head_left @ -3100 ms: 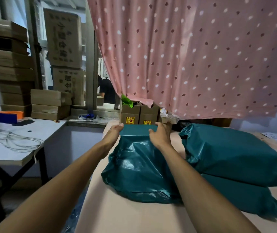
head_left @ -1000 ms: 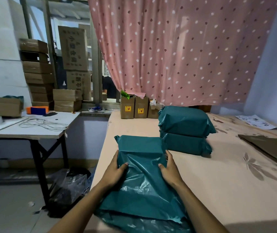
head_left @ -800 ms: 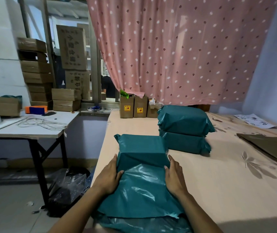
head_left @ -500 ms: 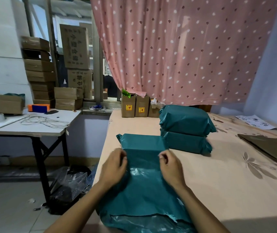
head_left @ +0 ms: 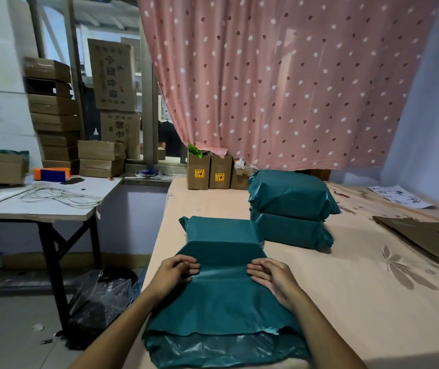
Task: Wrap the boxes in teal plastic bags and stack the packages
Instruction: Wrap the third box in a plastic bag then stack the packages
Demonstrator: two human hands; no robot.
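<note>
A box inside a teal plastic bag (head_left: 221, 235) lies on the peach-covered table (head_left: 346, 302) in front of me. The bag's loose end (head_left: 221, 310) stretches flat toward me, its open mouth at the near edge. My left hand (head_left: 174, 272) and my right hand (head_left: 271, 276) pinch the bag's slack just behind the box, fingers curled on the plastic. Two wrapped teal packages (head_left: 291, 209) sit stacked to the right of the box.
Small brown cartons (head_left: 209, 173) stand at the table's far edge under a pink dotted curtain (head_left: 279, 75). Flat brown cardboard (head_left: 426, 235) and a paper sheet (head_left: 399, 197) lie at right. A white side table (head_left: 40, 206) with cable and stacked boxes (head_left: 53, 115) stands left. Black plastic (head_left: 101, 299) lies on the floor.
My hands slid back from the box's far end, pressed along its sides, then gripped the bag's slack and pulled it taut toward me. The camera pulled back from the table.
</note>
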